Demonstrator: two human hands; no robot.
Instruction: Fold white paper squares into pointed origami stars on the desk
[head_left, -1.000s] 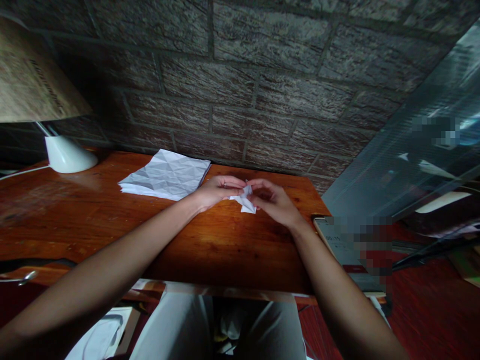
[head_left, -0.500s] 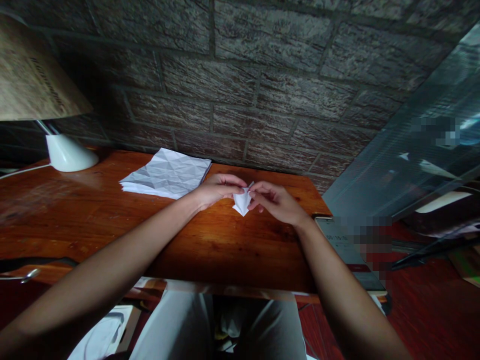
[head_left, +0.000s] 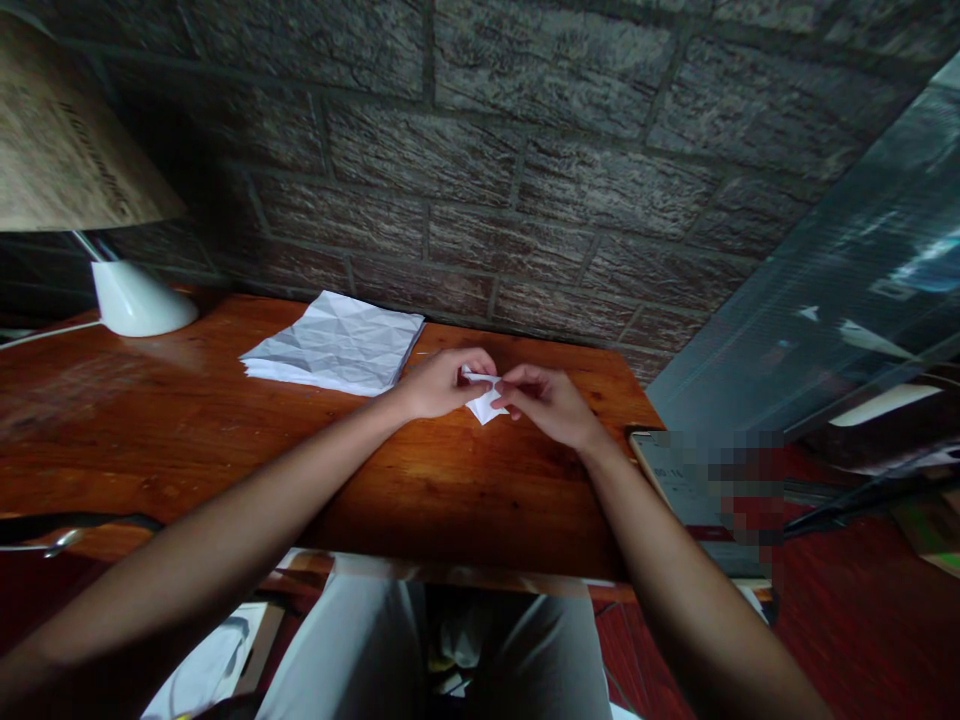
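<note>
Head view: folded paper pinched between both hands' fingers.

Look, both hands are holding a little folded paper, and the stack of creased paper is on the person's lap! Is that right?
Not quite: the stack of creased paper lies on the wooden table, as the head view shows. The left hand and right hand do hold the little folded paper.
</note>
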